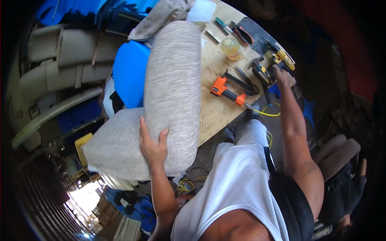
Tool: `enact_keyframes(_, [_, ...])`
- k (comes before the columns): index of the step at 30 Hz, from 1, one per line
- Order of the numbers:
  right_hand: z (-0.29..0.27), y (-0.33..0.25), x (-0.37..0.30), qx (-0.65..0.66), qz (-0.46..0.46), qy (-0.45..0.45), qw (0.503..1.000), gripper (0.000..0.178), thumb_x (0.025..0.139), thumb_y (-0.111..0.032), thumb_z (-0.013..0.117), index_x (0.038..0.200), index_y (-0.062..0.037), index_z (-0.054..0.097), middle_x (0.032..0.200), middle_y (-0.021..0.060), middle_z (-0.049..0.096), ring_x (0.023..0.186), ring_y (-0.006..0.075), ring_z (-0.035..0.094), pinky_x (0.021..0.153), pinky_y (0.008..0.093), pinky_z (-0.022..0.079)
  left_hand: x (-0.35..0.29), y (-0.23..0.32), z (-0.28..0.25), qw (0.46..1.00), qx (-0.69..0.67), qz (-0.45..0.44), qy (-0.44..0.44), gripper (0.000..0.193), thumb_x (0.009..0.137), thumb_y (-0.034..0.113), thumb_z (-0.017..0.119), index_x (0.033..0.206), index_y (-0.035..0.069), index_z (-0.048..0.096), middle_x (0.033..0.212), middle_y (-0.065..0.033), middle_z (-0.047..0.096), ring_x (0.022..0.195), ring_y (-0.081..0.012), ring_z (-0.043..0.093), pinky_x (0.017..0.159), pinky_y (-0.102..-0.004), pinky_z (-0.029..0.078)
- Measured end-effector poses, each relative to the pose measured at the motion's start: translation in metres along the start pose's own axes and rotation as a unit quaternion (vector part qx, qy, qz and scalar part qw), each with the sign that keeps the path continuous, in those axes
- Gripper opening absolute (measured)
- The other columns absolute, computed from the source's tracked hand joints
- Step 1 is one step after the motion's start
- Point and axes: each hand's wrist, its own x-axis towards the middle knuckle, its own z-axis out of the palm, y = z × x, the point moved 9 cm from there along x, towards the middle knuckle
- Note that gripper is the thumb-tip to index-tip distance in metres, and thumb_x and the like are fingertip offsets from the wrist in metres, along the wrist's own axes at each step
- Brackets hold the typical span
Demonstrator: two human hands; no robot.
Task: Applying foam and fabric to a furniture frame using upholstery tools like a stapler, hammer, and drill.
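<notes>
A big grey-striped upholstered piece (173,76), shaped like a padded seat with a tall back or arm, stands on the left side of the wooden table. My left hand (154,148) lies against its fabric near the inner corner, thumb and fingers spread. At the table's right edge, my right hand (284,77) is closed around a yellow and black cordless drill (284,59). Between the hands lies an orange and black pneumatic staple gun (227,91), joined to a yellow air hose (265,113). A hammer (264,86) rests close to the drill.
The plywood tabletop (209,116) also carries a bottle of yellowish liquid (230,49), pliers (242,35) and a green-handled tool (221,25). Blue material (130,74) sits behind the upholstered piece. Padded panels (76,46) are stacked at left. Another person (341,188) is at lower right.
</notes>
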Motion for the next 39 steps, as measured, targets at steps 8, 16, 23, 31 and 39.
enact_keyframes(8, [-0.083, -0.204, -0.312, 0.253, -0.482, 0.047, 0.838, 0.025, 0.094, -0.010, 0.063, 0.118, -0.0026, 0.065, 0.119, 0.0161, 0.064, 0.110, 0.0324, 0.061, 0.097, 0.0416, 0.047, 0.023, -0.021, -0.012, 0.999, 0.028, -0.013, 0.009, 0.080, 0.087, 0.047, 0.073, 0.147, 0.003, 0.043, 0.139, -0.0250, 0.056, 0.124, -0.0425, 0.057, 0.097, -0.0481, 0.052])
enact_keyframes(16, [0.016, -0.385, -0.518, -0.005, -0.755, -0.059, 0.653, 0.041, 0.099, -0.027, 0.053, 0.138, -0.0148, 0.057, 0.148, 0.0083, 0.050, 0.144, 0.0360, 0.035, 0.119, 0.0533, 0.021, -0.014, -0.025, -0.036, 0.982, -0.105, 0.133, 0.089, 0.054, 0.087, 0.029, 0.076, 0.129, -0.001, 0.058, 0.134, -0.0229, 0.059, 0.120, -0.0416, 0.059, 0.101, -0.0453, 0.049])
enact_keyframes(23, [0.023, -0.367, -0.502, -0.043, -0.732, 0.026, 0.679, 0.037, 0.098, -0.024, 0.052, 0.134, -0.0165, 0.061, 0.149, 0.0077, 0.049, 0.147, 0.0335, 0.033, 0.122, 0.0529, 0.015, -0.102, -0.271, -0.231, 0.869, -0.184, 0.007, 0.459, 0.038, 0.100, 0.030, 0.057, 0.121, -0.001, 0.065, 0.117, -0.0181, 0.068, 0.110, -0.0311, 0.065, 0.098, -0.0402, 0.050])
enact_keyframes(31, [0.032, -0.307, -0.444, -0.130, -0.760, 0.182, 0.610, 0.054, 0.099, -0.042, 0.057, 0.148, -0.0211, 0.050, 0.160, 0.0144, 0.035, 0.151, 0.0389, 0.021, 0.123, 0.0511, 0.017, 0.016, -0.443, -0.162, 0.758, -0.447, -0.025, 0.474, 0.069, 0.101, 0.059, 0.041, 0.147, 0.007, 0.043, 0.140, -0.0118, 0.055, 0.132, -0.0278, 0.051, 0.109, -0.0419, 0.040])
enact_keyframes(39, [0.007, -0.398, -0.402, 0.046, -0.619, 0.060, 0.782, 0.055, 0.088, -0.045, 0.072, 0.136, -0.0210, 0.062, 0.154, 0.0185, 0.043, 0.145, 0.0381, 0.036, 0.118, 0.0422, 0.032, 0.009, -0.397, -0.148, 0.845, -0.167, -0.104, 0.497, 0.084, 0.083, 0.045, 0.077, 0.144, 0.010, 0.032, 0.132, -0.0173, 0.059, 0.108, -0.0349, 0.069, 0.087, -0.0486, 0.060])
